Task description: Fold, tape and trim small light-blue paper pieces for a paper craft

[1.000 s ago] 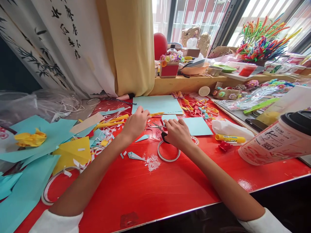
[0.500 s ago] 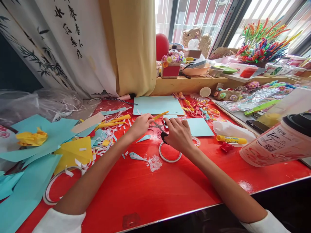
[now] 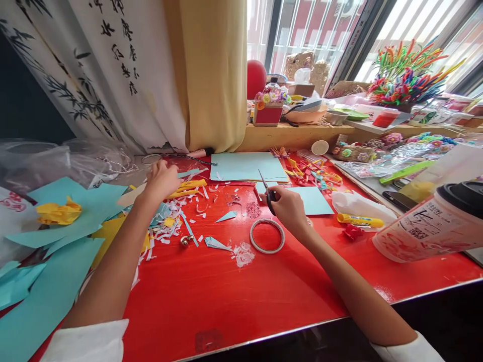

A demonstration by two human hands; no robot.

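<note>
My right hand (image 3: 289, 203) grips black-handled scissors (image 3: 264, 181), their blades pointing up and away from me over the red table. To the left, my left hand (image 3: 162, 180) is above the scrap pile, beside the yellow paper strips (image 3: 192, 187). Its fingers are curled, and what they hold, if anything, is hidden. A roll of tape (image 3: 267, 250) lies flat below the scissors. Left of it are a folded light-blue paper piece (image 3: 217, 244) and a smaller blue piece (image 3: 227, 216). Two small round metallic bells (image 3: 186, 241) rest near the white paper shreds (image 3: 166, 234).
Light-blue paper sheets (image 3: 245, 167) lie at the back, with a blue square (image 3: 317, 200) nearer. Large blue paper (image 3: 56, 281) and a crumpled yellow paper (image 3: 60, 211) cover the left. On the right are a yellow glue stick (image 3: 360, 220) and a lidded cup (image 3: 426, 226).
My left hand has moved left from the scissors to the scrap pile; the yellow strip it held no longer shows. My right hand keeps the scissors, now pointing upward. The metallic bells have come into view.
</note>
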